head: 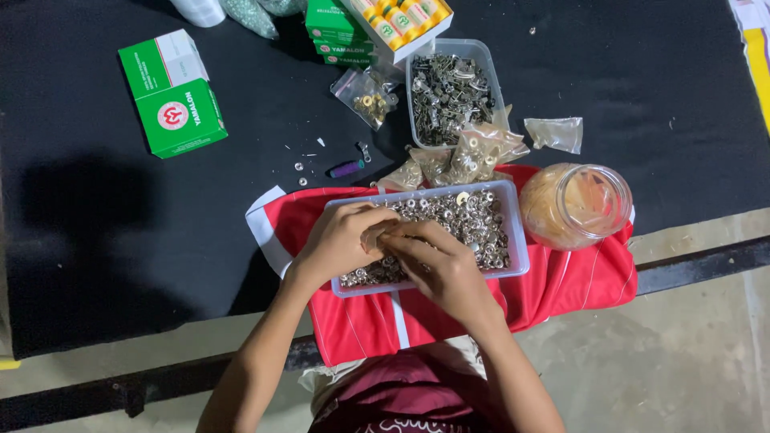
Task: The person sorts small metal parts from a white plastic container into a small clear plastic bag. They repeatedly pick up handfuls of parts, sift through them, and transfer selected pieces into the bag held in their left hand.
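Observation:
My left hand (341,240) and my right hand (437,269) meet over a clear plastic tray (519,240) full of small silver metal rings. Between the fingertips of both hands sits a small clear packet (375,237) that they pinch together; what is in it is hidden. The tray rests on a red cloth with white stripes (577,281) spread over the table's near edge.
A black table top (120,240) carries a second clear tray of metal clips (447,92), several small clear bags (481,152), a clear jar lying on its side (573,204), a green and white box (172,92), stacked green boxes (333,28) and a small purple piece (346,168).

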